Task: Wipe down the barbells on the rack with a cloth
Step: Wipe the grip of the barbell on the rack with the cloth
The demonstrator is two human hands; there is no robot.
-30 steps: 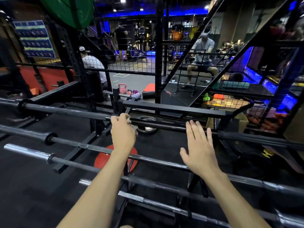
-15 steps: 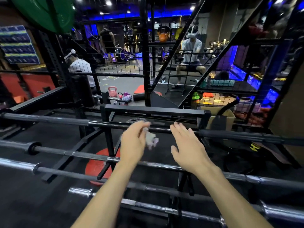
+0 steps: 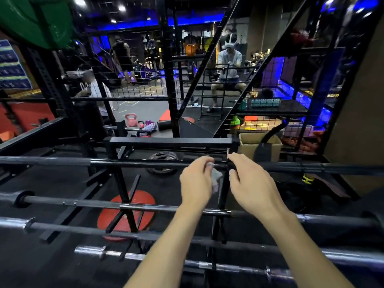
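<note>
**Spotter:** Where are you with the wiping?

**Me:** At the far bar. My left hand (image 3: 196,181) has its fingers curled round the cloth (image 3: 216,176), a small pale wad pinched just below the top barbell (image 3: 145,164), about at its middle. My right hand (image 3: 252,187) sits just right of the cloth, fingers loosely spread and holding nothing, tips near that same bar.

**Spotter:** What's done, what's left?

**Me:** Hard to judge. No bar looks plainly wiped or unwiped from here. I'd guess I'm still on the top one, and the three nearer barbells (image 3: 99,205) lie untouched below my forearms.

**Spotter:** Room to move?

**Me:** Along the bar, plenty to the left; open shaft runs out to the far left edge. To the right, the black rack upright (image 3: 225,190) stands just beside the cloth, so I'd have to lift over it. The rack's crossbeam (image 3: 170,141) sits close behind my fingertips.
</note>
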